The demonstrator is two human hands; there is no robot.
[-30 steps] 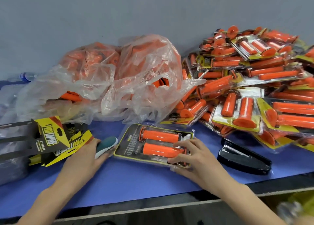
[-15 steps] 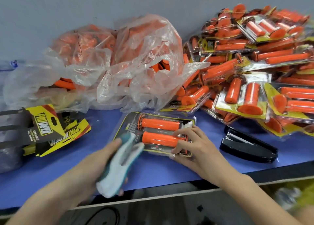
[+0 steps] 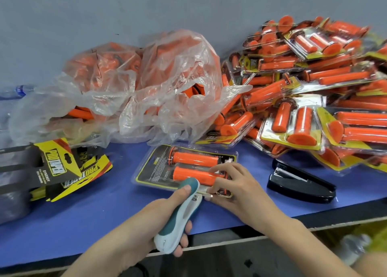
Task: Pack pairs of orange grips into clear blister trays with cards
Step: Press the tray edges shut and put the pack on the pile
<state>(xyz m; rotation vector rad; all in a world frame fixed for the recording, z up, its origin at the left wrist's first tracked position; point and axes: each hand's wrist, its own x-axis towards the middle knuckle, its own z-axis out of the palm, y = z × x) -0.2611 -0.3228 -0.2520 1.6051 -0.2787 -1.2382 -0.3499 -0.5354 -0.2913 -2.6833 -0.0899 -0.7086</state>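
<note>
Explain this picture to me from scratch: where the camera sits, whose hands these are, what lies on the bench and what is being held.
The camera is worn on a person's head and looks down at their bare hands. No machine is involved. The left hand holds a teal and white handheld stapler, its nose at the near edge of a clear blister pack with two orange grips. The right hand presses that pack flat on the blue bench top. Finished packs are heaped at the right, a clear plastic bag of loose grips sits behind, yellow and black printed cards lie at the left, and a black desk stapler rests nearby.
</note>
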